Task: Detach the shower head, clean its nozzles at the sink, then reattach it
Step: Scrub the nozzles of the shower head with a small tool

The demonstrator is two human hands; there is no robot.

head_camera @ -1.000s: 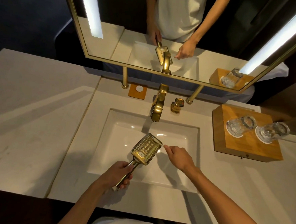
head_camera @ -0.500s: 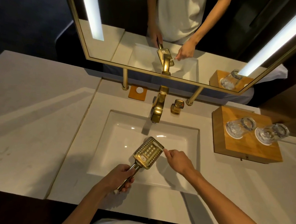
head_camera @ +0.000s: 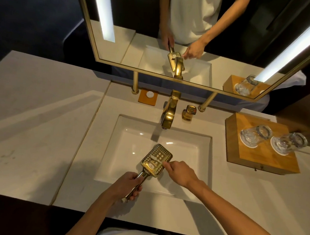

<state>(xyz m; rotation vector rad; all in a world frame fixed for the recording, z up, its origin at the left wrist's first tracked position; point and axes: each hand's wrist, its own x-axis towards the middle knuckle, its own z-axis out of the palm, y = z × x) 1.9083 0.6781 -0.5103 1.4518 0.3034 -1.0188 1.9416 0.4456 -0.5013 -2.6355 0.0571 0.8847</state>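
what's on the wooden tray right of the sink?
Two clear glasses stand on the wooden tray, each on a white round coaster. Most of each coaster is covered by its glass, so any print there cannot be seen.

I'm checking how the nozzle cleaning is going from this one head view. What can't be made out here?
- Head view: the white tool the right hand pinches on the shower head is too blurred to identify.
- The shower head handle's middle is hidden inside the left hand.
- Whether the nozzles are clean: too small and glary.
- Whether the faucet is running: no stream can be made out.
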